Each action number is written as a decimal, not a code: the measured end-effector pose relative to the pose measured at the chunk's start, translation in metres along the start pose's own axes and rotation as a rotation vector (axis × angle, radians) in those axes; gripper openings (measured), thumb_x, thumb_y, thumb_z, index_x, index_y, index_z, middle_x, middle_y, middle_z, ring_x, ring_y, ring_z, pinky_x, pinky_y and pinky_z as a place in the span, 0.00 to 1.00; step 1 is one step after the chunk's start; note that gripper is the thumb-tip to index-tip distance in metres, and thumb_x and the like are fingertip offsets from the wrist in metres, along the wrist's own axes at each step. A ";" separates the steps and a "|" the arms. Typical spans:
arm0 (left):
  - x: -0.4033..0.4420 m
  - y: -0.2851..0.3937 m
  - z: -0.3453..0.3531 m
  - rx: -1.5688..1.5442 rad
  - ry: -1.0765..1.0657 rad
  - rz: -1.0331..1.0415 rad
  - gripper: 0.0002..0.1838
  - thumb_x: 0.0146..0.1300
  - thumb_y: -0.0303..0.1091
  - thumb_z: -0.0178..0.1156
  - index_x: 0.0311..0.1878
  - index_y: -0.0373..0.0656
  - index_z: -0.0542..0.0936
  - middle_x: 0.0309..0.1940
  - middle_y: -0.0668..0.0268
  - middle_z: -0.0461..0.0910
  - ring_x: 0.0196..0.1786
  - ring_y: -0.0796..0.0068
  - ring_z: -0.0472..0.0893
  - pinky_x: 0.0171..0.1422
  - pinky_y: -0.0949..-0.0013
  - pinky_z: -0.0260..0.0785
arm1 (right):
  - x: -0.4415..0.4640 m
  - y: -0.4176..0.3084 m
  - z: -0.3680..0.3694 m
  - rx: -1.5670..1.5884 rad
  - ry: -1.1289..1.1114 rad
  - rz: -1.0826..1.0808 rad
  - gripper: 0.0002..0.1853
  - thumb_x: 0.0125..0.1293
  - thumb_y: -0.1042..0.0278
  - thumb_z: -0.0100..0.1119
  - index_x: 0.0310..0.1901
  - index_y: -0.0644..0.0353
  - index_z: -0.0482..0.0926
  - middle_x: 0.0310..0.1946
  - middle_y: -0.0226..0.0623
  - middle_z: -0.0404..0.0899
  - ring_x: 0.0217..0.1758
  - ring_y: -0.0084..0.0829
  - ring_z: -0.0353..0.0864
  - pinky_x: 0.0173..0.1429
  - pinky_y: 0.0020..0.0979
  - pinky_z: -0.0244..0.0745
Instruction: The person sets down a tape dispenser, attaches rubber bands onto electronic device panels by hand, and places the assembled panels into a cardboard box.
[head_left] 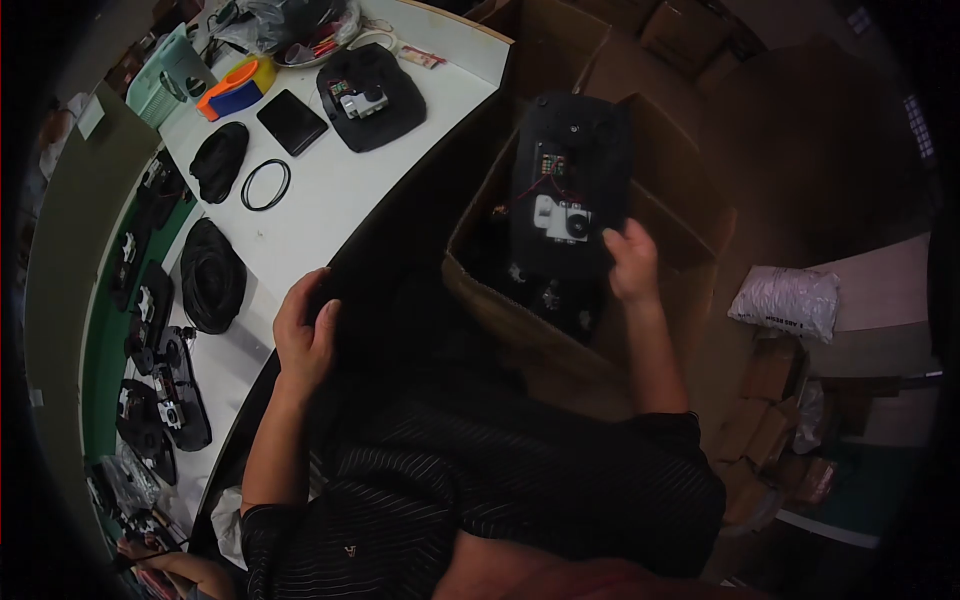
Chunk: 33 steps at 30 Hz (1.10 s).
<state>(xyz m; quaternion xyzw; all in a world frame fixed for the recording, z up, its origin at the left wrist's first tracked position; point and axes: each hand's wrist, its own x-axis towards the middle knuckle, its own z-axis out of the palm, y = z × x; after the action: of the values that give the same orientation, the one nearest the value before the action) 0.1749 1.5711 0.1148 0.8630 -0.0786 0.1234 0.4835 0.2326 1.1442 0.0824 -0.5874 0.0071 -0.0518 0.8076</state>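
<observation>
One-handed pinch on the black panel over the carton: a slip could drop it.

Your right hand (632,262) pinches the black panel (588,182) by its lower right edge, thumb on the face, so a loose grip could let it swing or fall; your left hand (305,325) hangs loosely curled by the table (300,225) edge, holding nothing visible, too far off to steady it. The thin red wires (545,187) run exposed near the white module (565,220) and might snag on the cardboard box (690,230) beneath, or on the dark parts (550,297) inside it. Another panel (400,115) lies on the table, well apart; whether the box flaps touch yours, you cannot tell.
</observation>
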 end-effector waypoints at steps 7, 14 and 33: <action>-0.010 -0.010 -0.002 -0.029 0.026 -0.073 0.19 0.62 0.26 0.56 0.56 0.33 0.72 0.53 0.56 0.77 0.57 0.65 0.76 0.63 0.67 0.65 | -0.004 0.017 -0.017 0.048 0.080 0.094 0.13 0.66 0.78 0.50 0.51 0.69 0.73 0.45 0.38 0.80 0.46 0.26 0.79 0.54 0.28 0.74; -0.015 -0.014 -0.003 -0.014 -0.016 -0.096 0.19 0.64 0.28 0.55 0.57 0.32 0.72 0.54 0.56 0.76 0.58 0.65 0.75 0.64 0.66 0.64 | -0.009 0.035 -0.034 0.032 0.080 0.210 0.13 0.66 0.75 0.50 0.50 0.70 0.74 0.45 0.39 0.80 0.46 0.28 0.79 0.54 0.30 0.74; -0.053 -0.036 -0.018 -0.042 0.015 -0.303 0.21 0.66 0.29 0.53 0.60 0.29 0.68 0.56 0.51 0.75 0.59 0.63 0.74 0.67 0.64 0.61 | -0.035 0.182 -0.204 -0.546 0.243 1.073 0.09 0.66 0.65 0.55 0.46 0.55 0.72 0.38 0.31 0.77 0.37 0.26 0.73 0.36 0.32 0.69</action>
<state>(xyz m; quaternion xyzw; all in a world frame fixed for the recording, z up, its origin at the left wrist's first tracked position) 0.1311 1.6058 0.0793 0.8537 0.0534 0.0537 0.5152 0.1967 1.0097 -0.1556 -0.6775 0.4068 0.2991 0.5349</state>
